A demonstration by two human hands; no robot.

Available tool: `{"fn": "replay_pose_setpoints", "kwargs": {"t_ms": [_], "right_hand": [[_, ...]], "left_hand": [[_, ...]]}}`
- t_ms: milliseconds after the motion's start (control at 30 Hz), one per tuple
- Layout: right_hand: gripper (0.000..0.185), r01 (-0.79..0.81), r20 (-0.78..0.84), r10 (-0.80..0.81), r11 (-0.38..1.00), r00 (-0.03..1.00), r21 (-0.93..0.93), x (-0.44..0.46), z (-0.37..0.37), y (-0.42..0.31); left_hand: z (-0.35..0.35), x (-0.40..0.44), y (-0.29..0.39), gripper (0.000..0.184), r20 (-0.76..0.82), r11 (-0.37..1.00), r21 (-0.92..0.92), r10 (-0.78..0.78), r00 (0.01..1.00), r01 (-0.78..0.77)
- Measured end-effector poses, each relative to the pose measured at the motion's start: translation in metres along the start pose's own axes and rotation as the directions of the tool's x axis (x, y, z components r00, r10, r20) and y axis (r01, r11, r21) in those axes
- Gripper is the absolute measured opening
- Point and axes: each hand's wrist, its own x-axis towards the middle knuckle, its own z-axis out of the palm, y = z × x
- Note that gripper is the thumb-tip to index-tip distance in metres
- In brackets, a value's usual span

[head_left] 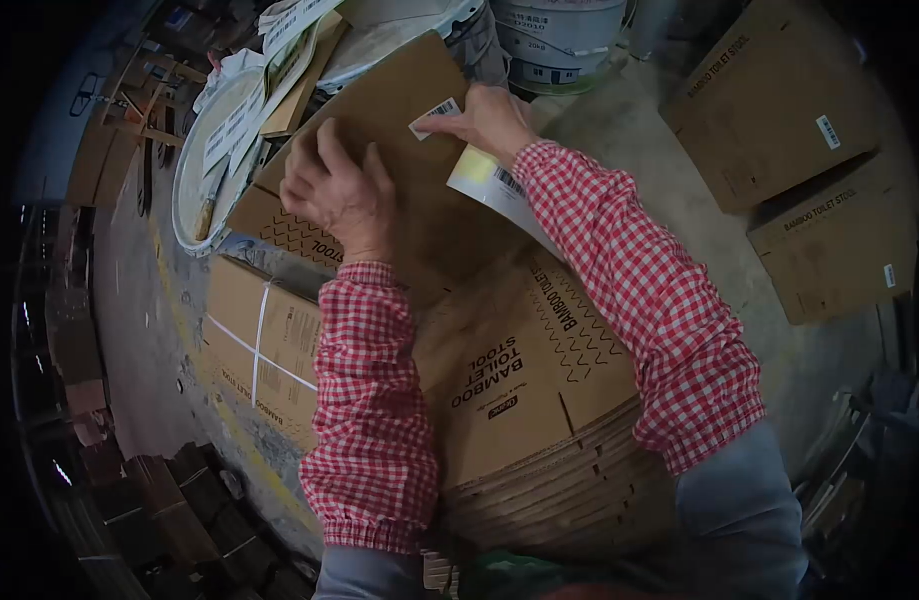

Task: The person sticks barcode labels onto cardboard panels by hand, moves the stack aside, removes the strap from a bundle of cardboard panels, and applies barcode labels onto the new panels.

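We see our right hand (492, 122) at the upper part of a brown cardboard carton (420, 190), its thumb stretched across a small white barcode label (435, 118) on the smooth, matte panel. Its other fingers are bunched near the carton's edge, and we cannot tell whether they grip anything. Just below that hand, a glossy label strip (500, 190) curves down in a ribbon, pale with a yellow patch and a printed barcode, and runs behind our sleeve.

Our left hand (340, 190) is loosely curled over the same carton, its fingers bent and parted, with nothing visible in its grasp. The carton lies tilted between our forearms, with black zigzag marks along its lower side.

Nearer us sits a thick stack of flat cartons (520, 375), their layered edges showing, the top one printed "BAMBOO TOILET STOOL". Beside our left forearm, a boxy bundle (235, 310) is crossed by thin white strapping. Beyond the carton stand a round white bucket (560, 40) and a pale, round-rimmed tub (187, 200) with long label sheets (280, 85) draped over it.
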Motion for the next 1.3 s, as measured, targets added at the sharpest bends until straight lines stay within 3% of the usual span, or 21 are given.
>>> {"fn": "replay_pose_setpoints", "kwargs": {"t_ms": [67,233,267,367,467,533,600,633,700,733,767,800,900,967,1000,1033,1067,1100,1133,1200,1300], "right_hand": [[0.078,-0.031,-0.038,0.030,0.999,0.999,-0.016,-0.002,0.009,0.002],[0.065,0.033,-0.044,-0.024,0.974,0.999,0.223,0.003,0.013,0.036],[0.047,0.035,-0.037,-0.036,0.999,0.999,-0.013,-0.002,0.010,0.047],[0.026,-0.132,-0.113,0.107,0.960,0.988,-0.247,-0.023,-0.012,0.100],[0.046,-0.325,-0.316,0.283,0.942,0.906,-0.088,-0.039,-0.088,0.118],[0.063,-0.356,-0.312,0.343,0.934,0.886,0.015,-0.043,-0.149,0.097],[0.060,-0.142,-0.245,0.185,0.973,0.952,0.181,-0.045,-0.184,0.064],[0.059,-0.069,-0.224,0.134,0.959,0.965,0.276,-0.052,-0.191,0.033],[0.050,0.328,-0.352,-0.214,0.894,0.911,0.307,-0.077,-0.191,-0.042],[0.047,0.418,-0.380,-0.266,0.812,0.886,0.406,-0.090,-0.181,-0.075],[0.045,0.502,-0.413,-0.317,0.709,0.854,0.495,-0.102,-0.170,-0.107],[0.044,0.586,-0.486,-0.350,0.624,0.801,0.516,-0.116,-0.158,-0.138],[0.047,0.664,-0.581,-0.330,0.461,0.744,0.589,-0.123,-0.135,-0.200],[0.051,0.708,-0.654,-0.278,0.360,0.703,0.608,-0.114,-0.136,-0.229],[0.053,0.568,-0.518,-0.238,0.423,0.822,0.706,-0.115,-0.145,-0.235],[0.055,0.649,-0.613,-0.261,0.493,0.745,0.579,-0.110,-0.150,-0.236],[0.052,0.593,-0.557,-0.223,0.437,0.800,0.676,-0.101,-0.154,-0.233],[0.050,0.528,-0.490,-0.199,0.381,0.849,0.759,-0.091,-0.153,-0.236],[0.042,0.404,-0.342,-0.216,0.435,0.915,0.805,-0.081,-0.154,-0.234],[0.040,0.296,-0.107,-0.426,0.407,0.898,0.864,-0.072,-0.143,-0.222],[0.038,0.355,-0.168,-0.413,0.432,0.895,0.829,-0.047,-0.123,-0.229]], "left_hand": [[-0.002,0.004,-0.017,0.075,0.063,0.996,0.087,-0.030,0.998,0.025],[-0.016,0.013,-0.032,0.080,0.143,0.996,0.067,0.056,0.988,-0.066],[-0.021,0.017,-0.032,0.081,0.202,0.997,0.054,0.042,0.978,-0.054],[-0.054,0.019,-0.027,0.065,0.203,0.985,0.042,0.156,0.967,-0.168],[-0.116,0.009,-0.020,0.042,0.370,0.929,-0.323,0.299,0.879,-0.180],[-0.183,0.001,-0.008,0.039,0.712,0.867,-0.473,0.480,0.513,-0.154],[-0.218,-0.027,-0.013,0.044,0.518,0.555,-0.829,0.805,0.290,-0.061],[-0.226,-0.023,-0.014,0.044,0.516,0.559,-0.827,0.800,0.307,-0.067],[-0.244,-0.003,-0.015,0.053,0.583,0.549,-0.811,0.731,0.353,0.202],[-0.246,0.011,-0.016,0.062,0.738,0.616,-0.674,0.590,0.327,0.409],[-0.240,0.012,-0.015,0.062,0.732,0.612,-0.681,0.589,0.344,0.402],[-0.229,0.006,-0.010,0.065,0.609,0.415,-0.793,0.537,0.584,0.445],[-0.227,0.010,0.010,0.070,0.460,0.121,-0.884,0.393,0.796,0.451],[-0.234,0.020,0.018,0.063,0.585,0.080,-0.804,0.278,0.762,0.589],[-0.238,0.023,0.011,0.050,0.780,0.039,-0.609,0.213,0.589,0.792],[-0.226,0.020,0.000,0.043,0.753,0.016,-0.647,0.168,0.636,0.762],[-0.211,0.016,-0.014,0.037,0.724,-0.004,-0.684,0.123,0.679,0.729],[-0.211,0.020,-0.047,0.026,0.777,-0.252,-0.590,0.081,0.624,0.767],[-0.205,0.022,-0.070,0.028,0.786,-0.218,-0.582,0.094,0.610,0.783],[-0.196,0.033,-0.116,0.033,0.815,-0.087,-0.557,0.135,0.564,0.826],[-0.194,0.070,-0.185,0.039,0.841,0.161,-0.533,0.205,0.501,0.830]]}}
